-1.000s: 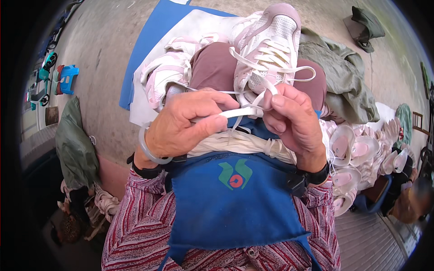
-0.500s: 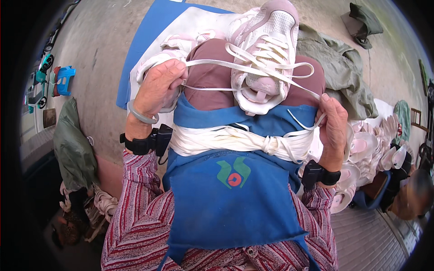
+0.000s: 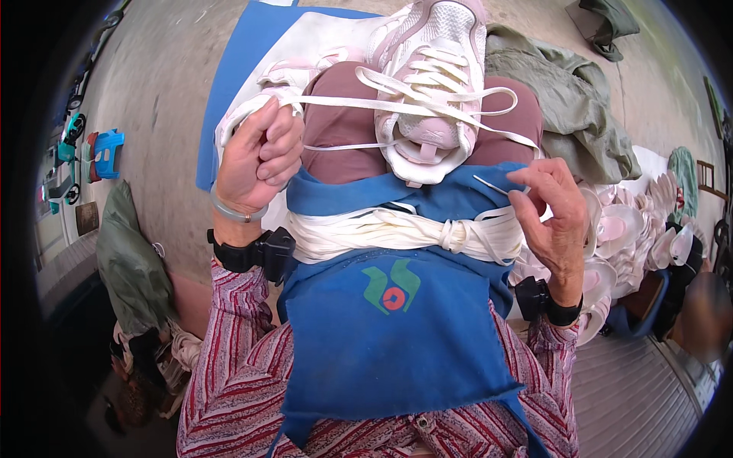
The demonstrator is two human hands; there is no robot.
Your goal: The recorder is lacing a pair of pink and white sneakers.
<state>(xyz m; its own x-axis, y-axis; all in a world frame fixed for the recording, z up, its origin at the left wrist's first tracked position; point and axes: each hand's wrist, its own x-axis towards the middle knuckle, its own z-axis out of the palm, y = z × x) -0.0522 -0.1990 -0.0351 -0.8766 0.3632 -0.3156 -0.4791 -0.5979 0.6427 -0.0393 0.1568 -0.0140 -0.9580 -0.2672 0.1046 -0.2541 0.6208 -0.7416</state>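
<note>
A white and pink sneaker (image 3: 449,34) rests across my knees with its heel toward me. Its white shoelace (image 3: 340,101) is crossed and looped over the tongue. My left hand (image 3: 267,149) is closed on one end of the lace, left of the shoe, and holds it stretched out. On the right, my right hand (image 3: 555,217) has loosely curled fingers. The lace's other end runs to it, and the tip sticks out between thumb and forefinger. Tied across my blue apron (image 3: 397,351) is a bundle of white laces (image 3: 343,235).
More sneakers (image 3: 286,72) lie behind my left hand, on a blue and white sheet (image 3: 217,114). A grey-green cloth (image 3: 550,91) lies right of my knees. Many pale pink and white shoes (image 3: 611,229) are piled beyond my right hand. A green bag (image 3: 130,259) stands at the left.
My left hand has turned and sunk slightly, still with the lace. My right hand has moved down, its fingers now loosened. The sneaker has shifted slightly left in the view.
</note>
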